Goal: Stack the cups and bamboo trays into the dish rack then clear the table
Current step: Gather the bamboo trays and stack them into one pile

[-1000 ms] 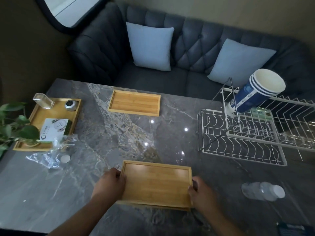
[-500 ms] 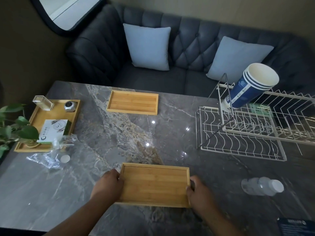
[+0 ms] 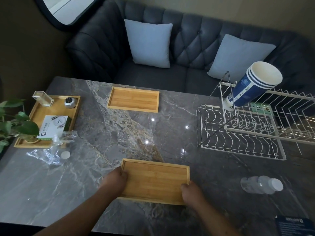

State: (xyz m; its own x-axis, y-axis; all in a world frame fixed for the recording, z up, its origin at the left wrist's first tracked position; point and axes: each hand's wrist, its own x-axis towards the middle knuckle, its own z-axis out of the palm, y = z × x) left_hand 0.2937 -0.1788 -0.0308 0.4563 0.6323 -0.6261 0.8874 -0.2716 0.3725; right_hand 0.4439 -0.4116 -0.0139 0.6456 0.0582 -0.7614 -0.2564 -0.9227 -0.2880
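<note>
Both hands clamp the near bamboo tray (image 3: 154, 181) by its short ends: left hand (image 3: 115, 182) curled over the left edge with thumb on the rim, right hand (image 3: 191, 193) pinching the near right corner. Compared with a second ago the tray sits a bit higher and farther from the table's near edge, near side seems raised; looks like the lift has just begun. Can't tell if the far edge is clear of the table (image 3: 105, 133).

Left to right: plant (image 3: 15, 123) at the edge, loaded bamboo tray (image 3: 34, 114) carrying a clear box, a small metal item and a card box, crumpled plastic wrap (image 3: 49, 152) beside it. Second empty tray (image 3: 133, 99) at the far middle, untouched. Dish rack (image 3: 242, 138) on the right, well apart from the held tray, with stacked paper cups (image 3: 254, 84) already tilted on its upper tier. Plastic bottle (image 3: 261, 184) lies on its side near the right hand.

Judgement: cups done, trays step starting; carry goes right, over or past the bottle.
</note>
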